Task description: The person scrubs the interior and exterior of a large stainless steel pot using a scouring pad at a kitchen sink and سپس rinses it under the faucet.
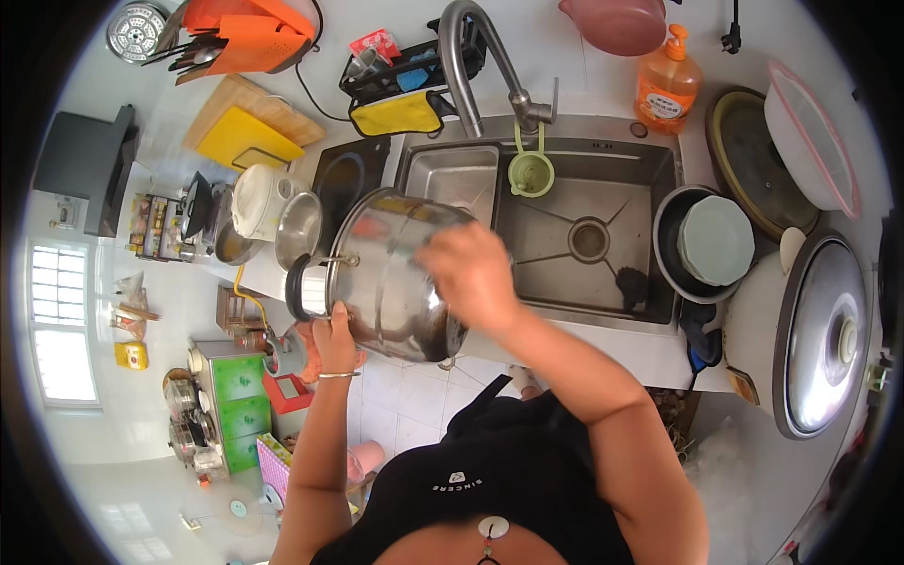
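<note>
A large stainless steel pot (391, 282) is tipped on its side over the counter's front edge, left of the sink's large basin. Its black handle (298, 288) points left. My left hand (336, 341) grips the pot's lower left edge, with part of the fingers hidden behind the metal. Against the pot's upper right side is my right hand (471, 275), its fingers bent and smeared by motion. Whether something lies under those fingers I cannot make out. Behind the pot stands the double sink (617, 202), where a light green strainer cup (531, 174) hangs below the faucet (527, 108).
Nested bowls (716, 243) sit right of the sink, beside a big pot with a shiny lid (829, 330). An orange soap bottle (668, 85) stands behind. To the left are a steel bowl (299, 231), a white cooker (266, 202) and a black cooktop (350, 174).
</note>
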The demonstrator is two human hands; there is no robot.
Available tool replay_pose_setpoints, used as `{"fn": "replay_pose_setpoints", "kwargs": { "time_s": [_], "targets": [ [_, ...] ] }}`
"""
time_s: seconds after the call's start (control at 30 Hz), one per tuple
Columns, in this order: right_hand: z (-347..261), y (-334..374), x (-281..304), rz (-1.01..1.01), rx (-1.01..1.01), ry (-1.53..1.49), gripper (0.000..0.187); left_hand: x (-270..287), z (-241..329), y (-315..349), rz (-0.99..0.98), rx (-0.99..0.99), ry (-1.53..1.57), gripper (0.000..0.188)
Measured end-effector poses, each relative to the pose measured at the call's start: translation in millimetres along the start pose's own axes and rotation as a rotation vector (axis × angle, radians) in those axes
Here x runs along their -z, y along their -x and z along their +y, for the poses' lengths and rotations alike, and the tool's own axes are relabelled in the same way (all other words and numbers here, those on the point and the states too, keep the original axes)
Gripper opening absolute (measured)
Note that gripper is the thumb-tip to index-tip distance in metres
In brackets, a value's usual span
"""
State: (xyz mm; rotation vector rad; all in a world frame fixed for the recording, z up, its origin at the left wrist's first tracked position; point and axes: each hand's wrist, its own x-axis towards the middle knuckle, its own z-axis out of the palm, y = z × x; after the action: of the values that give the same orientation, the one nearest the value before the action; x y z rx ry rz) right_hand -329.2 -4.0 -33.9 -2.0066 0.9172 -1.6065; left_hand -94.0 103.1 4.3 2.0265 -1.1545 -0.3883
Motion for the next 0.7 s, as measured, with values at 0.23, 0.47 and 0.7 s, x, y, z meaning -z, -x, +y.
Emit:
{"fn": "replay_pose_setpoints", "kwargs": {
  "time_s": [0.23,0.47,0.7],
  "targets": [
    [57,-4,8,0.095,-0.272,0.003,0.025,-13,29,-19,-0.089,0.017,-0.103,0.054],
    [-7,46,12,0.091,-0.008,0.003,0.032,-15,27,-31,-0.073,0.021,-0.05,0.052],
    [21,22,36,0.122,-0.513,-0.182,0.02,-44,87,-28,-0.234,-0.001,0.157,0.034]
  ]
}}
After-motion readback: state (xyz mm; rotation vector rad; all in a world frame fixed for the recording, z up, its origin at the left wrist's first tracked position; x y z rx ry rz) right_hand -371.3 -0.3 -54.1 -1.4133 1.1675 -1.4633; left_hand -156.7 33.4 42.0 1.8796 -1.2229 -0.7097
